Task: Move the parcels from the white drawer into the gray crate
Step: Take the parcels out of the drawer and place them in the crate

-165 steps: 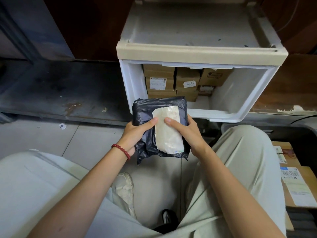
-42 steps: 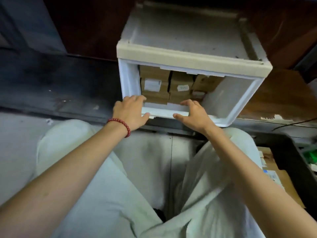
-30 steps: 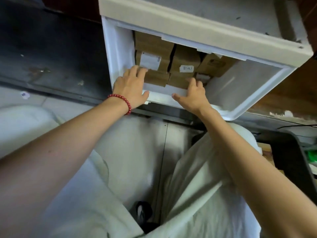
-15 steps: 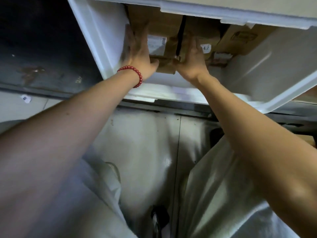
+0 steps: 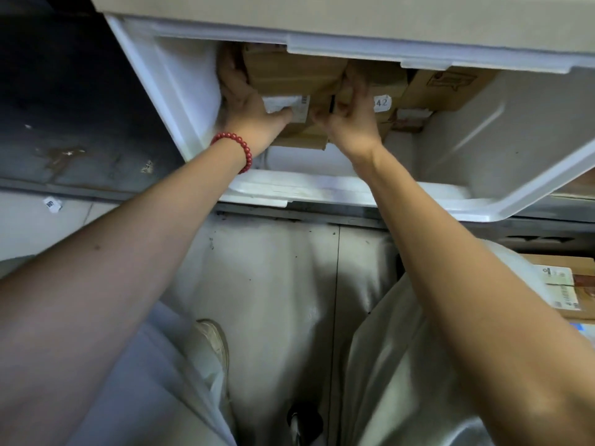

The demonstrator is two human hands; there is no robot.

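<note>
In the head view, upper centre, your left hand [image 5: 248,104] and right hand [image 5: 349,120] both grip the brown parcel [image 5: 289,75] inside the white drawer [image 5: 180,91]. Your left fingers wedge between its edge and the drawer's left wall. Your right fingers curl into the gap beside the neighbouring parcel [image 5: 386,82]. There is free room in the drawer's right half.

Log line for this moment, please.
step: pick | left hand: grips box | right hand: grips box | box: inside drawer
</note>
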